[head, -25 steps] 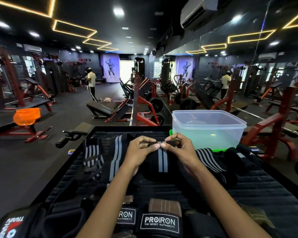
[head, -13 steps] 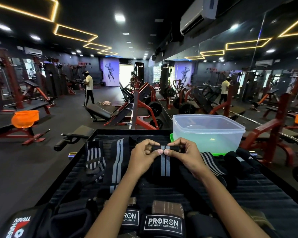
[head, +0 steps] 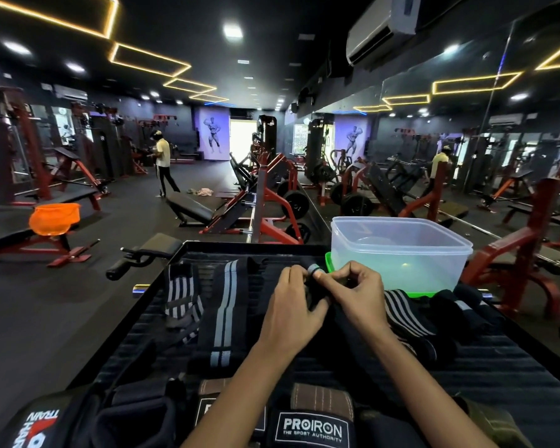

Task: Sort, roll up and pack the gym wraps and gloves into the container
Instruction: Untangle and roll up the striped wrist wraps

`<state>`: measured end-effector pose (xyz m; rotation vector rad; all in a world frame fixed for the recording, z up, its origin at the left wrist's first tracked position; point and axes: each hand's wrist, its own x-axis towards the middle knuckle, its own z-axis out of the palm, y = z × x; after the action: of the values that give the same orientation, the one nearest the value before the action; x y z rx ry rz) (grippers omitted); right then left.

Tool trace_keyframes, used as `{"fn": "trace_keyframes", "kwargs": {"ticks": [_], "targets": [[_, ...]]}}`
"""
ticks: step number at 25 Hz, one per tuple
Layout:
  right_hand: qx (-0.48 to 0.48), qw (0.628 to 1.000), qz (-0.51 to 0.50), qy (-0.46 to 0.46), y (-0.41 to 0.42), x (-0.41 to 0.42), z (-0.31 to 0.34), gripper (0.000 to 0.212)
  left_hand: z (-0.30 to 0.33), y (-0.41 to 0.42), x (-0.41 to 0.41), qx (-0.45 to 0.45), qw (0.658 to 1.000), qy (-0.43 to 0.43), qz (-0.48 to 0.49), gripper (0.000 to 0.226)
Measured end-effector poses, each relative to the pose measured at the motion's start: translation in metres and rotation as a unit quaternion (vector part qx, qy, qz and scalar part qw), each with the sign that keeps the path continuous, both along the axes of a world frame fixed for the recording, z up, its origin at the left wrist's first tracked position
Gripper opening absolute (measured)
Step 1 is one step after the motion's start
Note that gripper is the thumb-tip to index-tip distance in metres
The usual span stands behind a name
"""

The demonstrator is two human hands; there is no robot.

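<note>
- Head view: my left hand point(head: 291, 313) and right hand point(head: 358, 297) pinch a half-rolled striped wrap point(head: 314, 279), mostly hidden behind my fingers.
- Clear container point(head: 401, 250) beyond; gloves point(head: 311, 426) cropped below.

The container point(head: 401, 250) stood at the table's point(head: 514, 367) far right, wraps point(head: 227, 305) lay left of both hands, and gloves point(head: 311, 425) lay along the near edge.

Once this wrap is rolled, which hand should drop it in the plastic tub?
Probably the right hand. It pinches the wrap alongside the left hand, but sits nearer the clear container, which stands just beyond and to its right.
</note>
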<state>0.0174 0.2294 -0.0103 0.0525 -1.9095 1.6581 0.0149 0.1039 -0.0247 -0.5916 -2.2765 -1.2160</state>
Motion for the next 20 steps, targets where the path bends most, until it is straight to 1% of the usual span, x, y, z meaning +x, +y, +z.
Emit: {"fn": "trace_keyframes", "kwargs": {"ticks": [2,5,7,9,10,11,13,15,16,17,18,20], "targets": [[0.010,0.999,0.036,0.001,-0.001,-0.001,-0.002,0.025,0.000,-0.004,-0.002,-0.010,1.000,-0.001,0.017,0.033],[0.059,0.993,0.100,-0.026,-0.003,-0.004,-0.009,0.023,0.002,-0.008,-0.005,-0.031,0.999,0.011,0.023,0.026],[0.077,0.987,0.132,-0.039,-0.005,-0.006,-0.014,0.021,0.007,-0.013,-0.006,-0.043,0.999,0.010,0.010,0.029],[0.065,0.988,0.132,-0.036,-0.003,-0.007,-0.012,0.016,0.017,-0.020,-0.008,-0.017,1.000,0.015,0.005,0.031],[0.046,0.992,0.115,-0.035,-0.001,-0.008,-0.011,0.011,0.023,-0.025,-0.008,0.009,1.000,0.015,0.013,0.031],[0.033,0.995,0.092,-0.037,0.003,-0.010,-0.011,0.012,0.029,-0.030,-0.010,0.041,0.999,0.013,0.029,0.032],[0.041,0.995,0.081,-0.043,0.006,-0.009,-0.010,0.030,0.035,-0.039,-0.011,0.082,0.995,0.004,0.054,0.033],[0.055,0.988,0.138,-0.039,-0.001,-0.002,-0.010,0.053,0.036,-0.041,-0.010,0.065,0.997,-0.001,0.050,0.031],[0.056,0.985,0.158,-0.027,-0.004,0.001,-0.010,0.061,0.034,-0.039,-0.009,0.050,0.998,0.000,0.040,0.030],[0.049,0.985,0.166,-0.010,-0.007,0.004,-0.007,0.063,0.032,-0.037,-0.007,0.040,0.999,-0.002,0.030,0.029],[0.034,0.985,0.166,0.015,-0.007,0.005,-0.004,0.057,0.030,-0.035,-0.006,0.037,0.999,-0.007,0.022,0.029],[0.002,0.986,0.159,0.053,-0.007,0.004,0.002,0.035,0.028,-0.034,-0.006,0.038,0.999,-0.014,0.013,0.032]]}}
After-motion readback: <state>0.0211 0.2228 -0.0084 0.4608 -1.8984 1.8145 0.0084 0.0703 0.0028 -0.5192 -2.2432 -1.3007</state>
